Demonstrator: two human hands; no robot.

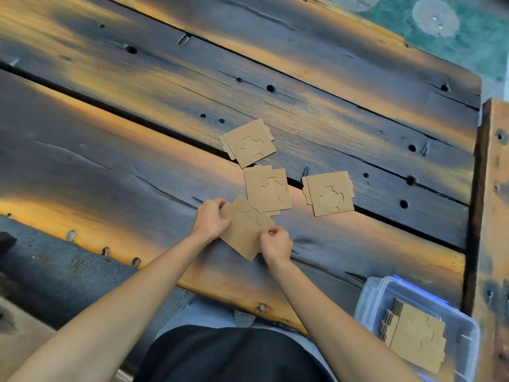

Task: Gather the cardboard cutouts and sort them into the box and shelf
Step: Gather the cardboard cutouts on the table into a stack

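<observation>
Brown cardboard cutouts with a gear-shaped cut lie in small piles on the dark plank table point(110, 150). The nearest pile point(243, 230) is gripped at its left edge by my left hand point(210, 217) and at its right corner by my right hand point(275, 244). A second pile point(268, 190) sits just beyond, partly overlapped by the held one. A third pile point(248, 143) lies farther back, and another pile point(329, 193) to the right. A clear plastic box point(465, 337) with blue clips at the lower right holds a stack of cutouts point(414, 333).
A rough wooden beam point(493, 216) runs along the table's right edge. Beyond the table's far corner is green ground with two round pale discs point(435, 17). The planks have gaps, knots and holes. My dark-clothed lap point(228, 354) is at the table's near edge.
</observation>
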